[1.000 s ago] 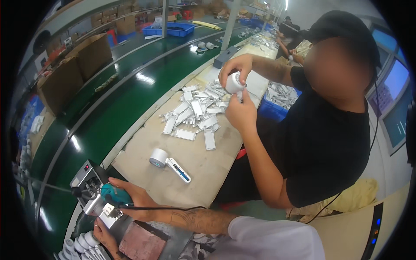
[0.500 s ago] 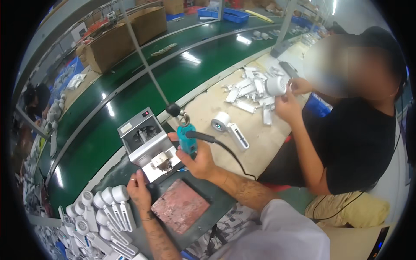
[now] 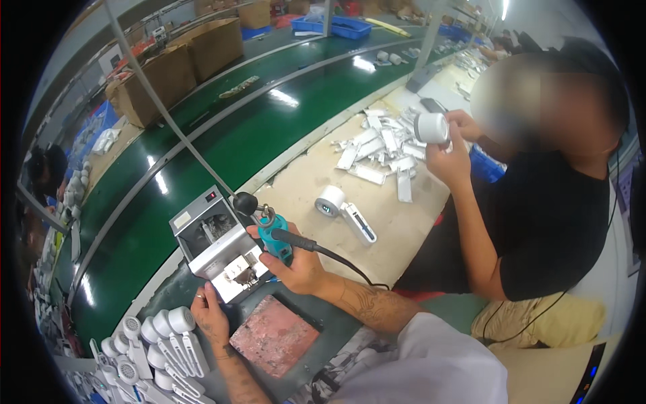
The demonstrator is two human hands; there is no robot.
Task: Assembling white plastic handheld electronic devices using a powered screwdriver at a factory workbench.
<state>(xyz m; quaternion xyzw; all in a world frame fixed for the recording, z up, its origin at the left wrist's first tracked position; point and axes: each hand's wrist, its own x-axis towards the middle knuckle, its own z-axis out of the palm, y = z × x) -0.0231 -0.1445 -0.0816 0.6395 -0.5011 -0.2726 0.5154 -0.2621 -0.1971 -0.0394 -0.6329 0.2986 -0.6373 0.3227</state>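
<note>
Both hands are being used: teal-handled electric screwdriver [image 3: 277,237] gripped tight by right hand [image 3: 301,268], left hand [image 3: 210,311] fingers curled at grey screw-feeder box [image 3: 217,244], best kept steady.

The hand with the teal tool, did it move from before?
Yes. The right hand with the teal tool moved up off the white parts by the mat and now sits beside the grey box machine.

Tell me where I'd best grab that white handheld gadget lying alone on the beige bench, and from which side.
Probably by the long flat handle of the white gadget, coming straight down from above. It lies flat on the beige bench, handle stretched toward the lower right with bare surface along both long edges, so fingers could pinch across its narrow width. The round head looks bulkier to span.
</note>
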